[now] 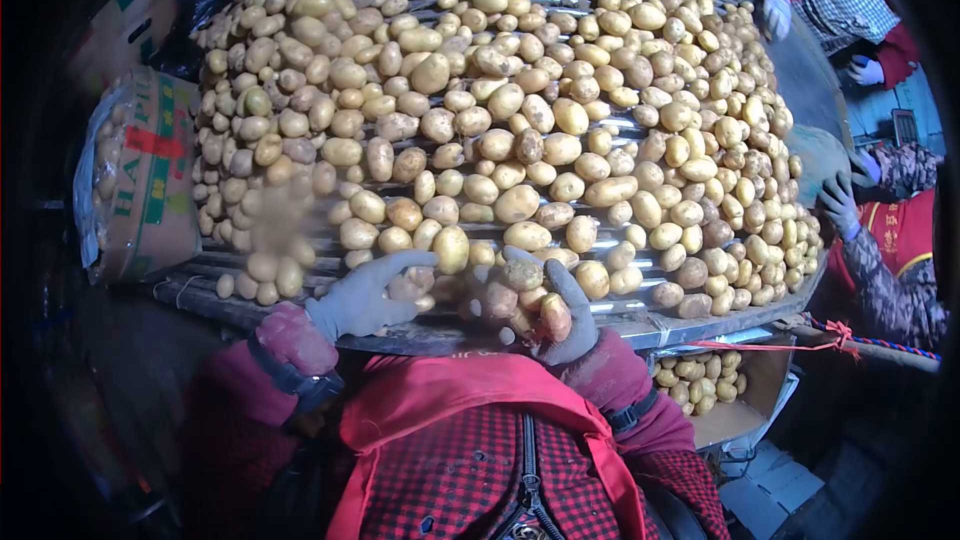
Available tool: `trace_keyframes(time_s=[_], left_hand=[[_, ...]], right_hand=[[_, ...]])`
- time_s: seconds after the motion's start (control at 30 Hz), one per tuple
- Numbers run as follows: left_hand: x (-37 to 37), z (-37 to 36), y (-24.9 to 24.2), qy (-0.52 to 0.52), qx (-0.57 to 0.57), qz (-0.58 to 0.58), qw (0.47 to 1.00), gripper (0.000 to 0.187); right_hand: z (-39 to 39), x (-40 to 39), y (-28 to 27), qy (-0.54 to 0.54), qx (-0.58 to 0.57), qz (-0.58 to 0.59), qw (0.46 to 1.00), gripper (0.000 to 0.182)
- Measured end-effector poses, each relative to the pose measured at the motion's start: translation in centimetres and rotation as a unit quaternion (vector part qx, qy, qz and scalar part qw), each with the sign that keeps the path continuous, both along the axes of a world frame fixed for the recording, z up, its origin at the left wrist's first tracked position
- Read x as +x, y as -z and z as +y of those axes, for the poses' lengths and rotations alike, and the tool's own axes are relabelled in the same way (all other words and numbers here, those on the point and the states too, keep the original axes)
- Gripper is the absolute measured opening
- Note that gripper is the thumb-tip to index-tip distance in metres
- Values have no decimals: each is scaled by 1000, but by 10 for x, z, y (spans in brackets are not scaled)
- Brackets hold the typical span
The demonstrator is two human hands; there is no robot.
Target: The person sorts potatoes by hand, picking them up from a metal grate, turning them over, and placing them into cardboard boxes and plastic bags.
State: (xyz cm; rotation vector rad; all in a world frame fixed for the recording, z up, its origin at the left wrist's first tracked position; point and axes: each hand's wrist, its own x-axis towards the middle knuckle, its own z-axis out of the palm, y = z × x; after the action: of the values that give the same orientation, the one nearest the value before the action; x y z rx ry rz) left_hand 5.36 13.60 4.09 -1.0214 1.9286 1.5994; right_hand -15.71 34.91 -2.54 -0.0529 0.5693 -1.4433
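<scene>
Both my hands wear grey gloves and work at the near edge of a heap of potatoes. My left hand curls around a potato, its thumb stretched out above and its lower fingers partly hidden. In my right hand is a cluster of potatoes, cupped between thumb and fingers; one reddish potato rests nearest the palm. Motion smears part of this cluster. The potatoes lie on a slatted metal table, whose bars show through gaps.
At the left stands a printed carton with a plastic liner. Below the table's right edge, an open box holds potatoes. A red string is tied near a bar. Two other people's gloved hands are at the right side.
</scene>
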Motion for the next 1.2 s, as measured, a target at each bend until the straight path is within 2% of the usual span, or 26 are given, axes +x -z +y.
trace_keyframes(time_s=[0.03,0.1,0.13,0.17,0.2,0.23,0.27,0.33,0.4,0.5,0.57,0.6,0.63,0.7,0.77,0.8,0.83,0.9,1.0,1.03,1.1,1.17,1.2], left_hand=[[2,0,9,6,3,3,1000,72],[5,2,21,-33,4,144,989,71],[5,-1,17,-43,40,114,992,76],[0,-3,13,-37,46,114,992,76],[-6,-5,12,-90,105,176,975,78],[-15,-6,7,-140,166,237,947,81],[-29,-7,-2,-149,172,253,940,82],[-56,-7,-20,-157,232,276,920,77],[-74,0,-15,-163,270,296,902,81],[-90,9,-7,-123,336,310,881,85],[-95,14,-7,-119,349,279,887,87],[-99,17,-5,-127,373,266,880,88],[-106,20,-5,-133,396,252,873,89],[-117,27,-10,-93,425,231,870,90],[-123,40,0,-87,436,219,868,88],[-125,48,5,-85,435,214,870,87],[-127,56,8,-71,443,205,870,87],[-134,73,11,-49,514,219,828,86],[-142,95,3,3,450,184,874,82],[-147,105,4,36,433,181,882,81],[-155,130,5,78,386,148,907,81],[-162,176,-13,82,407,113,903,81],[-160,192,-1,85,425,110,894,79]], right_hand=[[2,-2,0,6,3,3,1000,70],[6,-4,-1,42,-60,128,989,70],[7,-5,-2,56,-77,170,981,70],[4,-8,-1,71,-73,141,985,68],[2,-13,-2,88,-69,114,987,65],[1,-16,-3,87,-63,193,975,61],[0,-20,-7,73,-53,352,932,57],[-3,-28,-17,48,-8,615,787,51],[-4,-30,-25,49,10,722,690,52],[4,-26,-21,97,23,768,632,50],[21,-14,-5,171,16,534,828,54],[30,-6,8,235,0,386,892,57],[35,0,11,247,9,387,888,57],[48,11,13,310,-24,293,904,56],[67,11,-14,306,6,227,925,56],[79,13,-18,279,37,267,922,58],[88,17,-18,284,44,260,922,60],[107,26,-18,293,58,245,922,64],[131,47,-12,398,25,257,880,67],[144,47,-10,403,35,21,914,62],[174,57,-8,421,-13,-86,903,59],[201,72,-16,474,15,-59,878,58],[218,82,-15,488,63,-3,870,62]])
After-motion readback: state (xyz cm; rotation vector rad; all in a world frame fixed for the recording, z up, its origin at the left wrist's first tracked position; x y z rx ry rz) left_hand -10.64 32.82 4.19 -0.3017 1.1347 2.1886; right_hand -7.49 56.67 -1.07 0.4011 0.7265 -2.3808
